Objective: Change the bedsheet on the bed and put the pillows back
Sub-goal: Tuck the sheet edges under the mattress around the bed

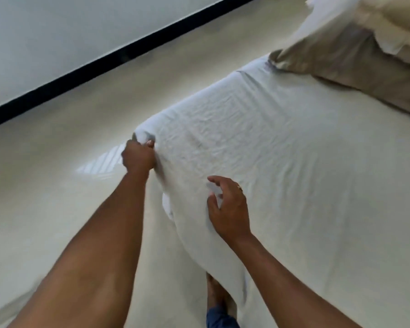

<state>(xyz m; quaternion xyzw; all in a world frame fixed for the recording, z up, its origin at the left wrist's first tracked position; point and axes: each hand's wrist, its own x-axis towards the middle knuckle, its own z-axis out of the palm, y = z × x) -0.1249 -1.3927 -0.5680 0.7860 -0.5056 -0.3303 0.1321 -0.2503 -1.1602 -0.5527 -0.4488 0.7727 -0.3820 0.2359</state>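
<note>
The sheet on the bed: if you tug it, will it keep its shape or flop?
Probably floppy: the sheet bunches where the left hand grips it and hangs limp down the side. Likely light, since one hand alone gathers a fold of it. It may well slide when pulled: wrinkles fan across it from the grip.

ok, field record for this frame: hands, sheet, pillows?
sheet: white, wrinkled, spread flat, draping over the near edge
left hand: grips a bunch of sheet at the corner
right hand: fingers loosely spread over the sheet, holding nothing; contact unclear
pillows: two stacked at far right, tan under cream
floor: pale, glossy
</note>
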